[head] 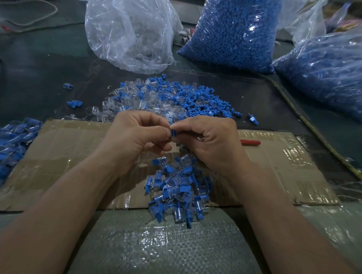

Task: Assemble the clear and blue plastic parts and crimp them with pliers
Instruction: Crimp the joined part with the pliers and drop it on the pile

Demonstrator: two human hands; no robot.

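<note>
My left hand [135, 135] and my right hand [208, 140] meet above the cardboard sheet [62, 153], fingertips together. Between them they pinch one small blue plastic part [173, 133]; any clear part there is hidden by the fingers. A loose heap of clear and blue parts [167, 99] lies just beyond the hands. Below the hands sits a pile of joined clear-and-blue pieces [176, 190]. A red handle [250, 142], probably the pliers, pokes out from behind my right hand on the cardboard.
A clear bag of clear parts [128, 30] stands at the back. Two bags of blue parts [235, 30] [330, 66] fill the back right. More joined pieces [7, 143] lie at the left edge. A woven sack [161, 249] covers my lap.
</note>
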